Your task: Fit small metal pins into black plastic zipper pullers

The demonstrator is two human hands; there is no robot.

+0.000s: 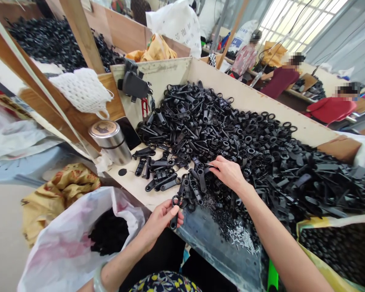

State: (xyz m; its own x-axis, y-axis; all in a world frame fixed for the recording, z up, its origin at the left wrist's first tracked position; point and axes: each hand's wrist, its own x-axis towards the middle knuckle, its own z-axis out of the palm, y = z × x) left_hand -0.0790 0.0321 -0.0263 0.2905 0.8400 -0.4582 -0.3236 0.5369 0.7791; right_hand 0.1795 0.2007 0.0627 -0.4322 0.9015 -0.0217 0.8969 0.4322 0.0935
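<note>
1. In the head view, the left hand (164, 217) is closed, with thumb and fingers clamped on a black ring-ended piece (174, 221). The piece sits above the near edge of the worktop (140, 194), its ring end pointing away from the body and its narrower end towards it.
2. The right hand (229, 173) has its thumb and fingers pinched together on a thin metal tool (212, 165). The tool points left, over the near side of a large heap of black parts (207, 117).
3. Between the hands, and to the left of the tool, a looser group of black handle-like parts (167, 178) lies on the pale worktop.
4. Nearer the body, a dark metal sheet (200, 231) carries small black bits (219, 219) and short silvery pins (241, 237).
5. Left of the heap stand a steel flask (109, 142) with a round lid and, just beside it, a dark phone-like slab (129, 134). A black disc (122, 172) lies flat in front of them.
6. An open white sack (63, 239) with black contents is at lower left; a yellow-edged sack (337, 251) of dark pieces is at lower right.
7. Three other people sit at benches at upper right, one in a red top (333, 108).
</note>
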